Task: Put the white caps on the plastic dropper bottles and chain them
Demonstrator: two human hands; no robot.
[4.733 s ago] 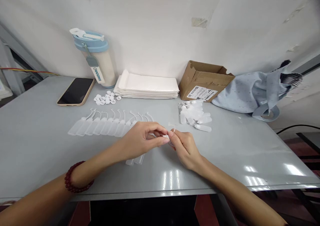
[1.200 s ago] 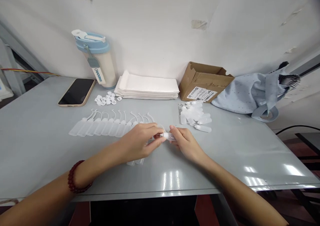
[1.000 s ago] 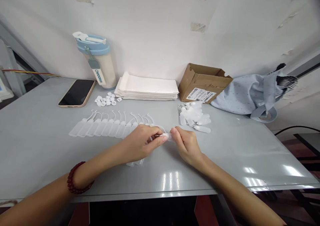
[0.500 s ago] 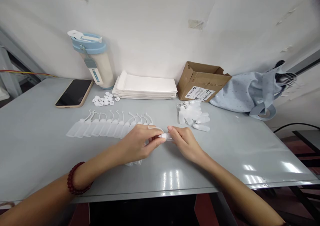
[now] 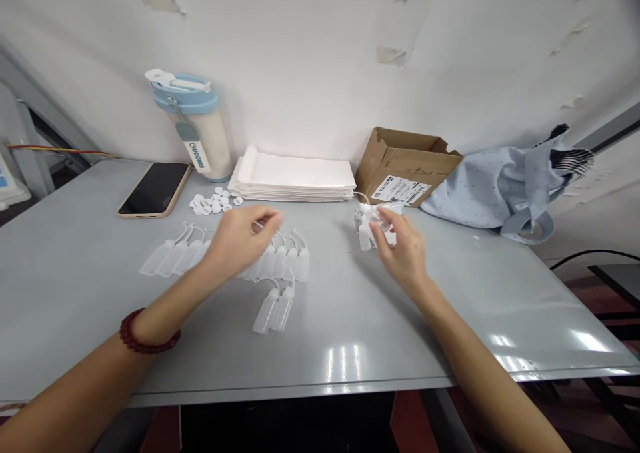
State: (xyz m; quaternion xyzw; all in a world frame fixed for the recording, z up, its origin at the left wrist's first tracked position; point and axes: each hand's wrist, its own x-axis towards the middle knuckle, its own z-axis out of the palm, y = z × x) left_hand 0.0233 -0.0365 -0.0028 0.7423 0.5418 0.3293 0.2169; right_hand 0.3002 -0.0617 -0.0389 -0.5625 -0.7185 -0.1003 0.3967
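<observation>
My left hand (image 5: 247,236) hovers over a row of small translucent plastic bottles (image 5: 167,258) with thin bent spout tubes, covering part of the row. Its thumb and fingertips are pinched together; anything between them is too small or hidden to make out. My right hand (image 5: 405,246) is closed, thumb and fingers pinching a small bottle (image 5: 371,209) whose curved tube points left, just above a loose pile of small bottles (image 5: 365,237). My fingers cover much of that pile. Two more tubed bottles (image 5: 274,309) lie side by side nearer the front edge.
White caps (image 5: 215,203) lie loosely near a phone (image 5: 155,189) and a blue-lidded tumbler (image 5: 205,129). Stacked white padded envelopes (image 5: 295,176), an open cardboard box (image 5: 410,166) and a light blue cloth bag (image 5: 480,183) line the wall behind.
My hands have parted from the bottle they held together. The right went right and back with it to the loose pile; the left went left and back over the row.
</observation>
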